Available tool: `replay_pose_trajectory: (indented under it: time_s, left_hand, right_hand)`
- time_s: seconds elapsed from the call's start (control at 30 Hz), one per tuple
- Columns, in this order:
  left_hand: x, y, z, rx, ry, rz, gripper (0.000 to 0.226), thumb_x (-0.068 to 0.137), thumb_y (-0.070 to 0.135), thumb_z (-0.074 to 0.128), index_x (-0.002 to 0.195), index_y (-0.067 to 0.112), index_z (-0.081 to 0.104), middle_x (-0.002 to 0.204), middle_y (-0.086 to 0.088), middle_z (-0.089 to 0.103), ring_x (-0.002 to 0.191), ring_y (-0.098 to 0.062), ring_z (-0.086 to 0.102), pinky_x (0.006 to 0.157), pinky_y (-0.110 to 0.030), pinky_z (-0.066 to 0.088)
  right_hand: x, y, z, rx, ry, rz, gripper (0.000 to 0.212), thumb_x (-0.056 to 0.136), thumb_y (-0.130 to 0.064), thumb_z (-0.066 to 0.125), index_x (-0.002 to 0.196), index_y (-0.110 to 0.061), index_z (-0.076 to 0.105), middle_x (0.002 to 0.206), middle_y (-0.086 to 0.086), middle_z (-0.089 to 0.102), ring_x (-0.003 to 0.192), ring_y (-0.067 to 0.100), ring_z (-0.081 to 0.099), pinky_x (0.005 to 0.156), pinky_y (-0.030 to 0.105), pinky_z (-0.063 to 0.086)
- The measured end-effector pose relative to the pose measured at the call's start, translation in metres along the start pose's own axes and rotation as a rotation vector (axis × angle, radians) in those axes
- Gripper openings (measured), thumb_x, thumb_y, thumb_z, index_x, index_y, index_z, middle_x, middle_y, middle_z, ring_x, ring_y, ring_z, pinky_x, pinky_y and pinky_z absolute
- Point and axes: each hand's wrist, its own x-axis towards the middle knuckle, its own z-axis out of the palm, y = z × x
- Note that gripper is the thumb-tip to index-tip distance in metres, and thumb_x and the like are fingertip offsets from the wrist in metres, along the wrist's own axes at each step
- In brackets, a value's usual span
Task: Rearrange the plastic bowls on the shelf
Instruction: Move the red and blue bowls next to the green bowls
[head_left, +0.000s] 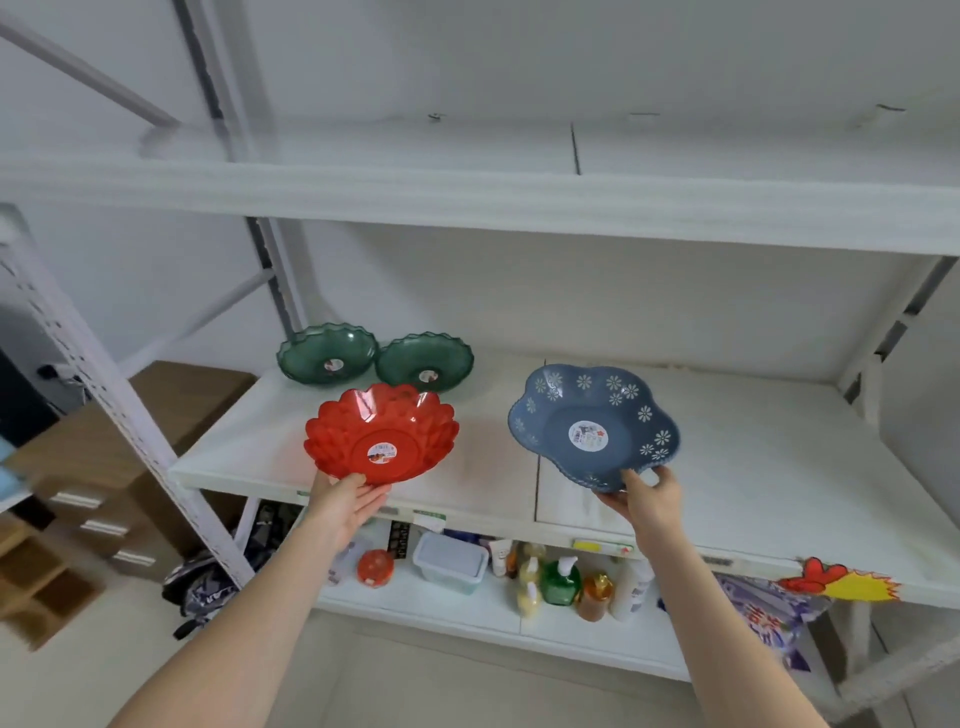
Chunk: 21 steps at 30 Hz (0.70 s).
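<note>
The left hand (347, 500) pinched the red bowl (382, 435) by its near rim and the right hand (647, 496) likewise gripped the blue bowl (595, 427) — both tilted above the shelf (249, 457) in front of two green bowls (375, 356) — so each probably needed levelling before being set down.

On the lower shelf board (467, 605) stood a red round container (375, 568), a pale lidded box (451, 563), a green pump bottle (560, 582), an amber bottle (595, 596) just beside it, yellow bottles (530, 597) and a white bottle (629, 590). A red-and-yellow paper cutout (841, 584) hung from a shelf edge on the right, above a blue patterned bag (769, 616). Cardboard boxes (119, 467) sat on the left beyond the perforated white upright (104, 384), and a dark bag (202, 587) lay at its foot.
</note>
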Motion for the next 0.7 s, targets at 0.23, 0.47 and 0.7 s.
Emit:
replay_pose_trajectory:
  time_s: [0.23, 0.47, 0.7]
  left_hand:
    - [0.064, 0.047, -0.075, -0.028, 0.030, 0.035, 0.063, 0.095, -0.006, 0.044, 0.149, 0.022, 0.027, 0.130, -0.030, 0.052, 0.104, -0.038, 0.062, 0.092, -0.043, 0.049]
    - [0.129, 0.104, -0.161, 0.029, 0.038, 0.024, 0.067, 0.096, -0.005, 0.043, 0.150, 0.028, 0.022, 0.120, -0.026, 0.055, 0.107, -0.039, 0.061, 0.102, -0.047, 0.046]
    - [0.191, 0.120, -0.221, 0.102, -0.105, -0.045, 0.065, 0.095, -0.003, 0.047, 0.150, 0.024, 0.024, 0.134, -0.027, 0.052, 0.111, -0.039, 0.062, 0.097, -0.045, 0.048]
  right_hand:
    - [-0.009, 0.031, 0.122, -0.033, -0.099, 0.004, 0.037, 0.092, 0.000, 0.052, 0.126, -0.012, 0.042, 0.126, 0.029, 0.056, 0.085, 0.040, 0.069, 0.051, 0.029, 0.059]
    - [-0.028, 0.082, 0.246, -0.009, -0.102, 0.017, 0.041, 0.090, 0.001, 0.056, 0.129, -0.007, 0.043, 0.125, 0.029, 0.056, 0.088, 0.042, 0.068, 0.051, 0.030, 0.059]
    - [-0.045, 0.142, 0.323, 0.033, -0.008, 0.051, 0.040, 0.088, 0.001, 0.054, 0.125, -0.010, 0.044, 0.120, 0.029, 0.059, 0.077, 0.042, 0.070, 0.053, 0.033, 0.060]
